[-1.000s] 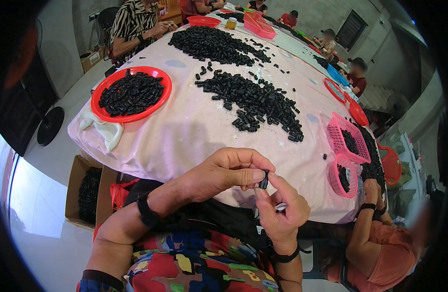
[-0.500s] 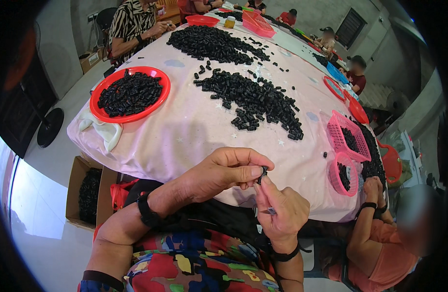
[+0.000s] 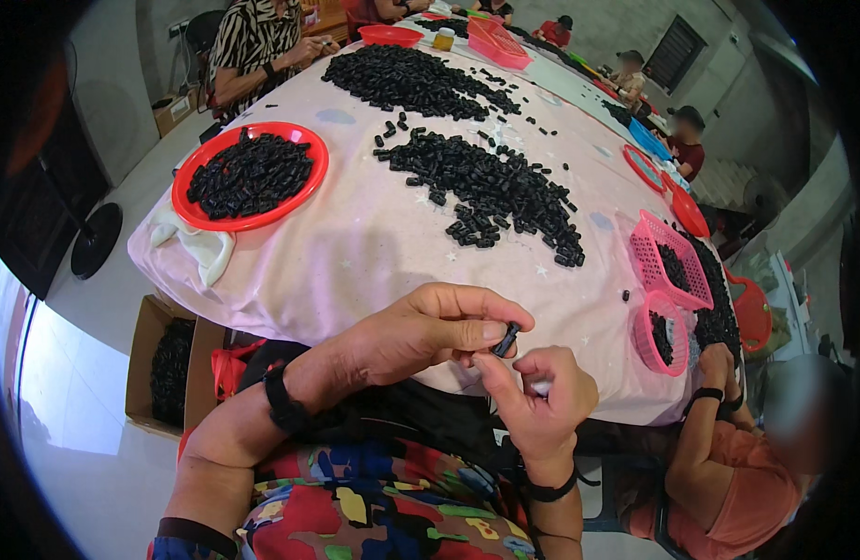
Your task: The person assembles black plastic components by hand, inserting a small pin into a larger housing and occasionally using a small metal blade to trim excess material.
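In front of me at the table's near edge, my left hand [image 3: 428, 329] pinches a small black cylindrical plastic piece [image 3: 507, 340] between thumb and forefinger. My right hand [image 3: 545, 403] is just to the right and below, its fingers curled in and its thumb stretched toward the piece's lower end. A pale glint shows between the curled right fingers, but what it belongs to is mostly hidden. Beyond my hands, a loose heap of similar black pieces [image 3: 505, 191] lies on the pale pink cloth. To the left stands a red round tray [image 3: 320, 168] filled with black pieces.
A larger black heap [image 3: 402, 79] lies farther back. Two pink baskets [image 3: 699, 291] stand on the right, beside a seated co-worker [image 3: 729, 467]. A cardboard box [image 3: 203, 373] of black pieces sits on the floor at left. Other people work around the table.
My right hand has drawn slightly away from the black piece, so more of it shows. The left hand keeps its pinch, with the piece tilted. A metal tip seen at the right hand is no longer visible.
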`<state>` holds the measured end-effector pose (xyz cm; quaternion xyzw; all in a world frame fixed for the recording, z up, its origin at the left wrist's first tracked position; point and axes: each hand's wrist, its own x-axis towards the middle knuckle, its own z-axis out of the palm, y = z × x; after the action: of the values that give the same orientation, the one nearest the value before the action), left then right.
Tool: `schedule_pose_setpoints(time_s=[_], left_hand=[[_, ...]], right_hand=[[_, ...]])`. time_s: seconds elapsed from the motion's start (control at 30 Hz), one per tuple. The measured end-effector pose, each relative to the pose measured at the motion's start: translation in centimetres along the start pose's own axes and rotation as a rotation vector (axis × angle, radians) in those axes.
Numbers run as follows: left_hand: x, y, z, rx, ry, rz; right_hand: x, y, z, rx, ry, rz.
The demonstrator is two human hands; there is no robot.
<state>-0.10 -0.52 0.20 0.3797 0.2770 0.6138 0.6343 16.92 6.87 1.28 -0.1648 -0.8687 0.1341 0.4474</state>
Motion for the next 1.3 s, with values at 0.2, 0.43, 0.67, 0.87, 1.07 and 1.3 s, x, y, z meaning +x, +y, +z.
schedule_pose_setpoints(time_s=[0.2,0.43,0.67,0.87,1.07,1.3], left_hand=[[-0.02,0.1,0.04,0.029,0.013,-0.02],[0.2,-0.07,-0.04,0.083,-0.008,-0.004],[0.14,-0.09,0.04,0.097,0.0,-0.018],[0.14,-0.24,-0.09,0.087,-0.002,-0.014],[0.3,-0.36,-0.1,0.094,-0.008,-0.005],[0.41,-0.46,-0.11,0.13,0.016,0.021]], right_hand=[[-0.04,1.0,0.4,0.185,-0.124,0.23],[0.33,0.95,0.41,0.151,-0.145,0.202],[0.25,0.99,0.54,0.096,-0.139,0.18],[0.11,1.05,0.56,0.074,-0.133,0.166],[0.26,0.97,0.36,0.052,-0.157,0.176],[0.29,1.17,0.49,0.009,-0.172,0.139]])
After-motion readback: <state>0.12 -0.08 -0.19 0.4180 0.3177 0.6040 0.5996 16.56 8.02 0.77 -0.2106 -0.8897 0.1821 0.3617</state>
